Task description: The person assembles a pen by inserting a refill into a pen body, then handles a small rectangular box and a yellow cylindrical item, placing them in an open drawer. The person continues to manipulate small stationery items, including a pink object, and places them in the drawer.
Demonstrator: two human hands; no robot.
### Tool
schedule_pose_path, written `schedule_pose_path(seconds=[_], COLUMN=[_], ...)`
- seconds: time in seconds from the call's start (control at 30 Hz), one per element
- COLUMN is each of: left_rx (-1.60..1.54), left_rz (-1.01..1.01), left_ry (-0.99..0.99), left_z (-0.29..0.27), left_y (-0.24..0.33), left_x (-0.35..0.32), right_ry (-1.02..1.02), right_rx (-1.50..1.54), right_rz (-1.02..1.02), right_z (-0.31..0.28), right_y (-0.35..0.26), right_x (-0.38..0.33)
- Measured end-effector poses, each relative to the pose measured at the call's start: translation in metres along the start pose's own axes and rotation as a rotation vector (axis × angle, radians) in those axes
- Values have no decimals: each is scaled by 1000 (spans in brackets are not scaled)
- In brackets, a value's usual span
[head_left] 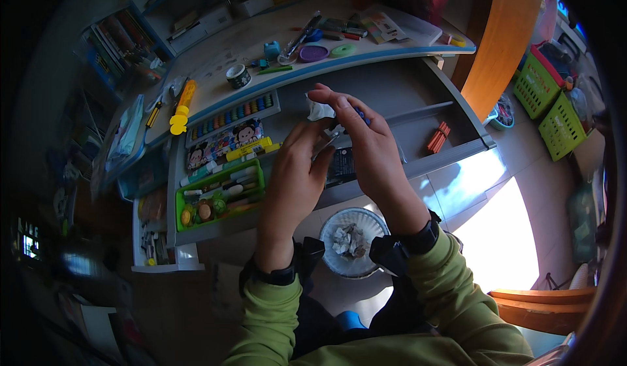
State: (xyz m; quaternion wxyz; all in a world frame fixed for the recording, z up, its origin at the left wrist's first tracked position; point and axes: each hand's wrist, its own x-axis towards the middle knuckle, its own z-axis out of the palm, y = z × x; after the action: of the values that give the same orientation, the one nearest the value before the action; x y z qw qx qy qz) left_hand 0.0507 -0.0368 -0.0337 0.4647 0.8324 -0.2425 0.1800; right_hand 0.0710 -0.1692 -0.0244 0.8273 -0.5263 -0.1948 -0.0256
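Note:
My left hand (pixel 295 173) and my right hand (pixel 367 145) are raised together over an open grey desk drawer (pixel 405 114). The right hand pinches a small blue-tipped item (pixel 361 116) between its fingers, and a thin silvery piece (pixel 324 148) runs between the two hands. A crumpled white scrap (pixel 319 110) shows just behind the fingertips. A dark flat object (pixel 341 165) lies in the drawer under the hands, partly hidden. Below my wrists sits a white basket (pixel 339 223) holding crumpled scraps.
A green tray (pixel 219 196) of small stationery, a cartoon-printed tin (pixel 224 141) and a row of coloured paints (pixel 234 114) fill the drawer's left side. Orange sticks (pixel 438 137) lie at its right. The desktop holds a yellow tool (pixel 182 107), tape roll (pixel 238 76) and discs. Green baskets (pixel 547 104) stand on the right floor.

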Motion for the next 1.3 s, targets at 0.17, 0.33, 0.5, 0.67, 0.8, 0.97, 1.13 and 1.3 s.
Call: schedule_pose_path(seconds=[0.17, 0.33, 0.5, 0.67, 0.8, 0.97, 1.13, 1.3], left_rx=[-35, 6, -3, -154, -414, -518, -604, -808], left_rz=[-20, -16, 8, -47, -155, -159, -172, -53], left_ry=[34, 29, 43, 0, -58, -66, -68, 117], left_z=[-1, -2, 1, -1, -5, -3, -20, -30], left_y=[2, 3, 0, -5, -5, -7, -11, -17], left_x=[1, 1, 1, 2, 1, 3, 4, 9], right_ry=[-9, -49, -43, -59, -59, -73, 97, 141], right_rx=[-63, -92, -63, -161, -114, -114, 249, 475], right_rz=[-27, -34, 87, 41, 102, 31, -4, 82], right_z=[-1, -1, 1, 2, -1, 0, -5, -12], right_y=[2, 3, 5, 6, 3, 1, -1, -1], right_x=[0, 0, -2, -3, -3, -2, 6, 9])
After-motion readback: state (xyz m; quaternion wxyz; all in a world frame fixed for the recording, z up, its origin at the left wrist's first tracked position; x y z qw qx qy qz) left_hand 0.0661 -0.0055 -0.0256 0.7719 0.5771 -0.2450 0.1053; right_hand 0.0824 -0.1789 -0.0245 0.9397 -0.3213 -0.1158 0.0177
